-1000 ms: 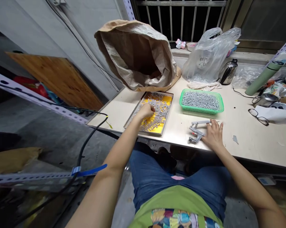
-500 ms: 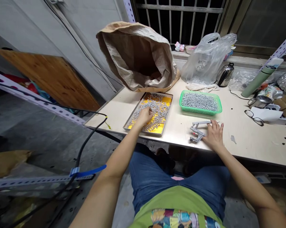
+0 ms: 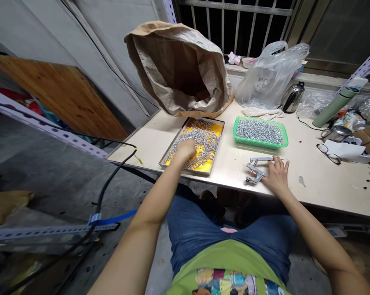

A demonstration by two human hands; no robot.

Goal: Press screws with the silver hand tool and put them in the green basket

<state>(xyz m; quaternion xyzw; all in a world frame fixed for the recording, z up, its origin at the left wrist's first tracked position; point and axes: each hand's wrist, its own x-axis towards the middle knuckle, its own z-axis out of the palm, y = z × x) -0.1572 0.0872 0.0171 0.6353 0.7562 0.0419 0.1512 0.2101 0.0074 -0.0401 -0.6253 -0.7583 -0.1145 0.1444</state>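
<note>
Fasteners (image 3: 207, 141) lie under the left hand (image 3: 186, 148), fingertips now hidden.

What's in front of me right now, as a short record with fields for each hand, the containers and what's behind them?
left hand: over the shallow tray, fingertips hidden; cannot tell whether it holds a piece
right hand: touching the metal hand tool at its handles; firmness of grip unclear
tray: yellow inside, scattered with small metal pieces
green basket: right of the tray, full of small metal pieces
behind: open paper bag, plastic bag, kettle
</note>
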